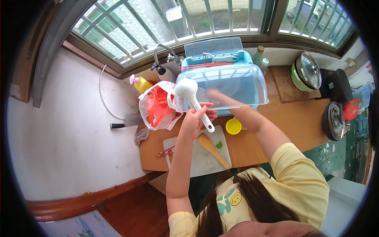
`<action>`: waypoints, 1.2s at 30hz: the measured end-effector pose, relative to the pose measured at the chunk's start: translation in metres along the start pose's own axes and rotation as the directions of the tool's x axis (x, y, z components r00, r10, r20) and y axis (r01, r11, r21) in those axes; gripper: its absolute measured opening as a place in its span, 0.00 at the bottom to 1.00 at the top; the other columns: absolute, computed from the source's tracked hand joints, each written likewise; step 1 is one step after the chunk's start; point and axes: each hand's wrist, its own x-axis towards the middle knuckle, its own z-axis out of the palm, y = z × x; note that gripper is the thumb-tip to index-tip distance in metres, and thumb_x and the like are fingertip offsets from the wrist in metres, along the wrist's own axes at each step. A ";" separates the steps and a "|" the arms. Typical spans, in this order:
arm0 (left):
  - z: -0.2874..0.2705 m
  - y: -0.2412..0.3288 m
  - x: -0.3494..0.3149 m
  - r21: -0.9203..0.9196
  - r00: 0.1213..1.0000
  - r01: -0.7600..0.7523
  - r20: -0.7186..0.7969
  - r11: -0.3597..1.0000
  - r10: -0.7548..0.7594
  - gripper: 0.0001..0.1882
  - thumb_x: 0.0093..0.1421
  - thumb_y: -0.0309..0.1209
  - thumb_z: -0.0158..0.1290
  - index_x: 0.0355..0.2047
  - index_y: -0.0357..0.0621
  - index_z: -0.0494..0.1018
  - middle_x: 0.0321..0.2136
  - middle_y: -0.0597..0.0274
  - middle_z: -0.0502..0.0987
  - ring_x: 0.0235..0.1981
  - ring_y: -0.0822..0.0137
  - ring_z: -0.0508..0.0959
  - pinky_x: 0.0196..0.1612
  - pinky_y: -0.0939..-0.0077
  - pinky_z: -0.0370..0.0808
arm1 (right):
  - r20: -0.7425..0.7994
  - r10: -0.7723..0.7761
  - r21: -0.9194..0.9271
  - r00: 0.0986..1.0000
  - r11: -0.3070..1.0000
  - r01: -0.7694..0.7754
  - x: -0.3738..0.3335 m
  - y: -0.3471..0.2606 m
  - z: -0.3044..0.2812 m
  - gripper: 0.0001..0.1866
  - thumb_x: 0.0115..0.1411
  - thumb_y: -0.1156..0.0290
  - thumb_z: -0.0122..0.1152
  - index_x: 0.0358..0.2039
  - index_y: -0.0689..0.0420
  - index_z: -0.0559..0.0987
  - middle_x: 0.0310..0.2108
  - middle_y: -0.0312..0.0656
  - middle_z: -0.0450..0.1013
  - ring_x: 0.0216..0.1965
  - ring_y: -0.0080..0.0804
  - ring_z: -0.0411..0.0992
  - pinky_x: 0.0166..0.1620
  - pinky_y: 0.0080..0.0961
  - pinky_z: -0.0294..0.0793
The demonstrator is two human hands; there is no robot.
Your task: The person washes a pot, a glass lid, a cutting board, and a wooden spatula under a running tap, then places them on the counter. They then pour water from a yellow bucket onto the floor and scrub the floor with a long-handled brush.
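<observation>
My left hand point(197, 118) is closed round the handle of a white ladle point(187, 90), bowl end up, over the front edge of a blue dish box point(258, 100). My right hand point(213, 95) reaches under the box's clear lid point(244, 79). It shows only hazily through the plastic, so its fingers and anything in them cannot be made out. Below my hands a cutting board point(189, 148) carries a wooden spatula point(213, 150), a bit of green leaf point(219, 145) and red chopsticks point(165, 152). A yellow round lid or cup point(233, 126) is next to my right forearm.
Left of the box stand a plastic bag point(158, 104), a yellow pump bottle point(141, 84) and a tap point(162, 51). A cleaver point(126, 121) and rag point(141, 136) lie nearby. Two bottles point(258, 55), stacked pans point(307, 73) and a dark lidded pot point(334, 120) are to the right.
</observation>
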 end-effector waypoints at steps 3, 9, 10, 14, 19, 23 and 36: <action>0.008 0.002 0.003 0.012 1.000 0.010 0.007 1.000 -0.010 0.12 0.60 0.29 0.40 0.42 0.36 0.65 0.31 0.49 0.74 0.31 0.62 0.75 0.36 0.72 0.73 | 0.058 0.002 0.009 0.998 1.000 -0.003 0.016 0.019 0.001 0.14 0.49 0.65 0.47 0.21 0.65 0.74 0.12 0.49 0.68 0.12 0.42 0.69 0.12 0.36 0.68; 0.006 0.001 -0.001 0.015 0.999 -0.028 -0.042 0.999 0.029 0.12 0.60 0.29 0.40 0.41 0.36 0.66 0.31 0.49 0.74 0.31 0.63 0.75 0.36 0.72 0.73 | -0.206 -0.044 -0.013 0.978 0.999 0.042 -0.018 -0.004 0.007 0.14 0.51 0.65 0.46 0.22 0.62 0.74 0.18 0.48 0.71 0.16 0.40 0.71 0.15 0.35 0.69; 0.006 0.000 0.000 0.011 0.999 -0.029 -0.043 1.000 0.029 0.12 0.60 0.29 0.40 0.41 0.36 0.66 0.31 0.49 0.74 0.31 0.63 0.75 0.36 0.72 0.73 | -0.258 -0.046 -0.054 0.965 0.998 0.033 -0.021 -0.004 0.007 0.14 0.52 0.65 0.45 0.22 0.62 0.75 0.19 0.47 0.72 0.18 0.39 0.72 0.17 0.35 0.70; 0.011 -0.004 0.004 0.001 0.999 -0.047 -0.026 0.999 0.047 0.12 0.60 0.28 0.40 0.40 0.35 0.67 0.30 0.50 0.74 0.31 0.63 0.75 0.36 0.72 0.73 | -0.235 -0.338 -0.387 0.911 0.893 0.232 0.016 0.026 0.020 0.14 0.54 0.64 0.44 0.27 0.58 0.77 0.26 0.44 0.73 0.25 0.37 0.74 0.26 0.36 0.72; 0.010 -0.003 0.003 -0.011 0.996 -0.074 -0.051 0.997 0.073 0.12 0.60 0.28 0.40 0.40 0.35 0.67 0.29 0.50 0.74 0.30 0.62 0.75 0.35 0.72 0.73 | -0.264 -0.246 -0.261 0.933 0.949 0.177 0.014 0.001 0.029 0.13 0.53 0.65 0.44 0.29 0.57 0.76 0.29 0.45 0.73 0.29 0.38 0.73 0.29 0.37 0.72; 0.014 -0.005 0.005 -0.022 0.995 -0.077 -0.063 0.997 0.075 0.12 0.60 0.29 0.40 0.40 0.36 0.67 0.27 0.50 0.74 0.28 0.62 0.76 0.33 0.72 0.73 | -0.259 -0.126 -0.144 0.958 0.985 0.090 0.014 -0.006 0.022 0.13 0.53 0.65 0.45 0.32 0.56 0.76 0.31 0.45 0.73 0.32 0.39 0.73 0.32 0.37 0.72; 0.004 0.016 0.014 0.704 0.989 -0.082 -0.029 0.706 0.144 0.13 0.60 0.37 0.42 0.35 0.41 0.71 0.11 0.61 0.68 0.16 0.71 0.71 0.20 0.72 0.68 | -0.401 -0.147 -0.241 0.904 0.969 0.051 0.004 0.024 0.034 0.14 0.54 0.65 0.43 0.37 0.55 0.75 0.39 0.47 0.71 0.40 0.44 0.71 0.39 0.43 0.70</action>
